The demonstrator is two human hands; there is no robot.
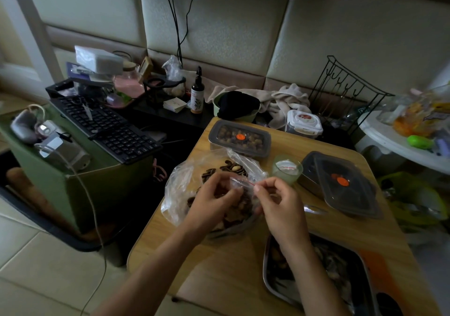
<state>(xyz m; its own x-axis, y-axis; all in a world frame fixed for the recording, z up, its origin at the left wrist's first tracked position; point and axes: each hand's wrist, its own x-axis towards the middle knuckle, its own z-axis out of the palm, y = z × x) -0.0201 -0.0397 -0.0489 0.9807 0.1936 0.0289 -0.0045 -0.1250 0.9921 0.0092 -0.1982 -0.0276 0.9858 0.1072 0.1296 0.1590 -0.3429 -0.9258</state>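
Observation:
A clear zip bag of dark striped seeds and nuts lies on the wooden table. My left hand is curled over the bag's mouth, its fingers gripping the plastic and the contents. My right hand pinches the bag's red-lined zip edge between thumb and forefinger. Part of the bag and its contents is hidden under both hands.
On the table stand a lidded box of nuts, a pale green cup, a grey lidded container and a metal tray with shells. Left of the table sit a keyboard and clutter on a green box. Cloth and a wire rack lie behind.

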